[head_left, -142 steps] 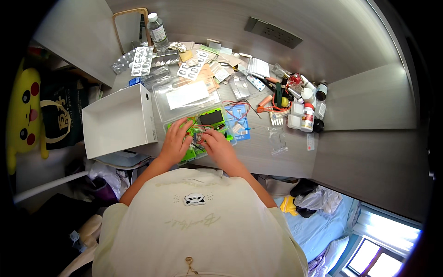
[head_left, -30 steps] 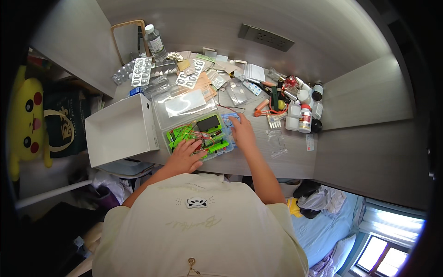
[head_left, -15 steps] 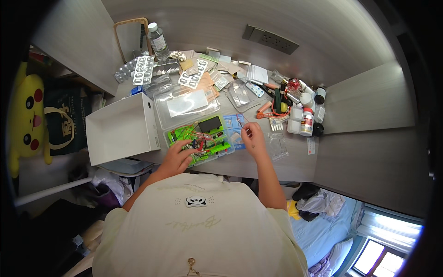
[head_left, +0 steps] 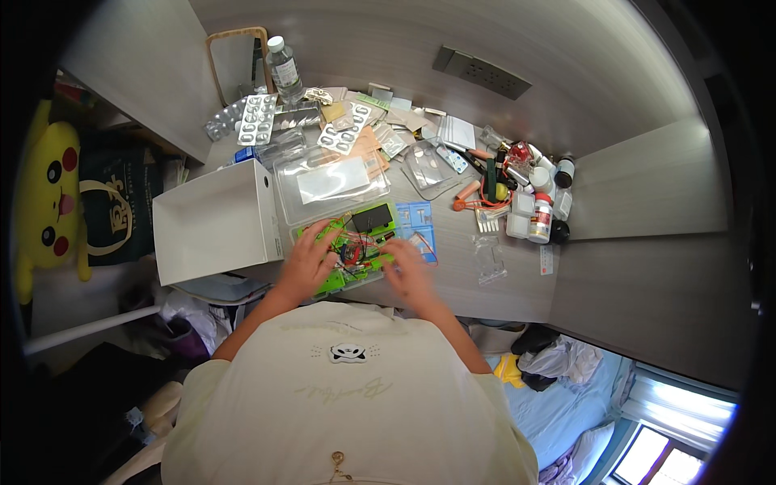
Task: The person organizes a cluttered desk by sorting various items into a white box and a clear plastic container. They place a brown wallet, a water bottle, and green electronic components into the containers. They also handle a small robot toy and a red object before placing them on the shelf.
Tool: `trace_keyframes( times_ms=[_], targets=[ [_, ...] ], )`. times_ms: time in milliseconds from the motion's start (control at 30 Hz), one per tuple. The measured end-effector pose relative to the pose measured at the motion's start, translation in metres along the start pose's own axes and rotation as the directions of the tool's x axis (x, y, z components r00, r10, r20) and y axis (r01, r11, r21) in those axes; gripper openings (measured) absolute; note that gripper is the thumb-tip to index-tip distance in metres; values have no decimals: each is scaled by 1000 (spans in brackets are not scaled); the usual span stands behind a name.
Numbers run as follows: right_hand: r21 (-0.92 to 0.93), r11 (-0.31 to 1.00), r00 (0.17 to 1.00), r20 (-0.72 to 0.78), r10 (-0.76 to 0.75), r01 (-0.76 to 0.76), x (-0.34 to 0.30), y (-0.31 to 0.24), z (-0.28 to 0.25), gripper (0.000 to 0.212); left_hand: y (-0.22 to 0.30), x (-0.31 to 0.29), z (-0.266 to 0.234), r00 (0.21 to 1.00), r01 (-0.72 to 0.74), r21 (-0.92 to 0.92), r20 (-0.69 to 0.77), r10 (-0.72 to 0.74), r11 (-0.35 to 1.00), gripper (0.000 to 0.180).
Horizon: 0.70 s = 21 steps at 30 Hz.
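A clear plastic box with bright green trays (head_left: 331, 283) lies in front of me, filled with red, green and black wires (head_left: 353, 252) and a black rectangular part (head_left: 373, 218). My left hand (head_left: 305, 265) rests over its left side, fingers spread and reaching to the wires; nothing shows in its grip. My right hand (head_left: 409, 276) is over the box's right edge, fingers toward the trays, smeared by motion. To its right, a thin red wire (head_left: 426, 249) lies across a blue printed sheet (head_left: 415, 217) partly under the box.
A clear lid (head_left: 293, 198) lies behind the box. An open white carton (head_left: 212, 229) stands left. Blister packs (head_left: 345, 129), packets and a clear bottle (head_left: 284, 73) line the back. Small bottles (head_left: 540, 218), an orange cord (head_left: 465, 204) and clear plastic packaging (head_left: 490, 260) lie right.
My right hand has moved left from above the blue sheet to the box, and the red wire it held now lies on the sheet. My left hand has shifted slightly up, fingers more spread.
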State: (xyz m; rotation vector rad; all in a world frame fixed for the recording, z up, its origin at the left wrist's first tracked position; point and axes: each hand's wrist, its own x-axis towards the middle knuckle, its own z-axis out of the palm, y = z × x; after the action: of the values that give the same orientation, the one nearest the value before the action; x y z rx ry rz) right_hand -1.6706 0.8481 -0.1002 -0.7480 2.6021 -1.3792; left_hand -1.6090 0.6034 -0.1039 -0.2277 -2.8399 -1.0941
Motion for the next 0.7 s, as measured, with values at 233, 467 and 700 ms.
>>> trace_keyframes(
  times_ms=[233,467,700],
  targets=[
    [-346,932,992,25,122,-106,-23,71,-44,27,5,-11,33,929,-271,268,326,178,924,52],
    [-113,904,908,-131,398,-413,-35,97,-33,22,-3,-13,43,927,-240,240,345,148,941,53],
    [-159,985,979,-202,38,-71,-2,30,-12,28,-9,-5,27,944,-264,-85,182,275,961,29]
  ],
)
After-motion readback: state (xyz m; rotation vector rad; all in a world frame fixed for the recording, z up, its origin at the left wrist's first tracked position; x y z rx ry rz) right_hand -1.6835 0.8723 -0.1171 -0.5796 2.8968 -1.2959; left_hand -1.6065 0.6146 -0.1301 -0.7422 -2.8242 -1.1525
